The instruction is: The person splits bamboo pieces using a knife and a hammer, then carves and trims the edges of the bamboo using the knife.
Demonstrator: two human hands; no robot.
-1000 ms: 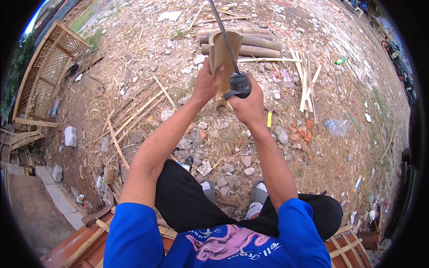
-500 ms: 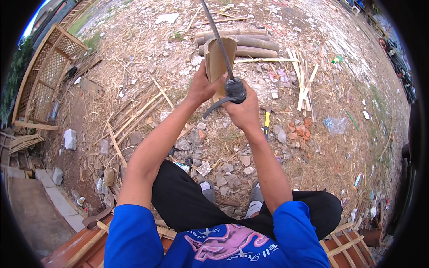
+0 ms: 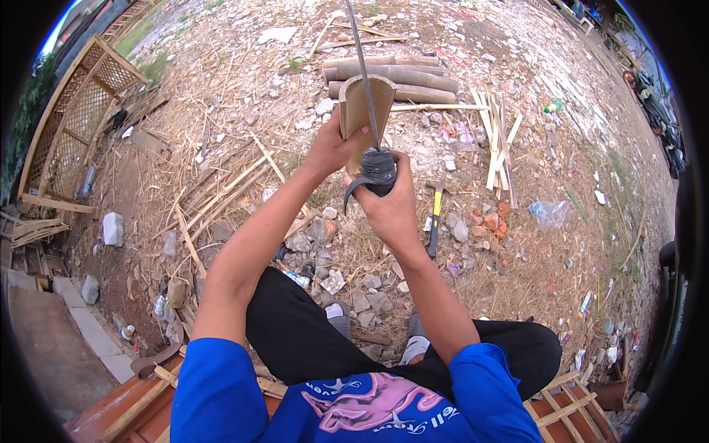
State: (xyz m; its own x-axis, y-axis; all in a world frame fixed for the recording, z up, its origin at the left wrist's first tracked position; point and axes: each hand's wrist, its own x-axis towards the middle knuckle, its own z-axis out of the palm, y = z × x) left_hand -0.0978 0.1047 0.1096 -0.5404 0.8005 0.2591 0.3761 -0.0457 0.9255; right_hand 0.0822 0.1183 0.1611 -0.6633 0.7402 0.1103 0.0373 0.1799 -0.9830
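— Grip of the right hand (image 3: 391, 207), in the head view: how set?

— Closed firmly around the dark wrapped handle (image 3: 379, 168) of a long knife (image 3: 360, 63). Loose strap (image 3: 350, 190) curling off toward the left.

— And the left hand (image 3: 331, 150)?

— Clasped on the left edge of a half-round split bamboo piece (image 3: 354, 111), thumb over the hollow face.

— Whereabouts, that piece?

— Held up in front of the body, hollow toward the head, lower end lost behind handle and hands.

— Key relation, then?

— Blade to hollow. Bamboo just ahead of the right hand and slightly to its left; long axis running up the view, nearly alongside the blade, with a slight leftward lean of the blade toward its far end. Nearer of the two: the left hand, right on the piece. Contact between blade and bamboo: impossible to tell from this angle.

— Edges and room?

— Curved far rim in plain sight, crossed and well overshot by the blade. Beyond, crosswise on the ground, stacked bamboo poles (image 3: 413, 77). Open air to either side of the hands. Down to the right, a hammer (image 3: 436, 212); farther right, pale strips (image 3: 503, 151). Toward the body, bent legs in black trousers (image 3: 295, 317).
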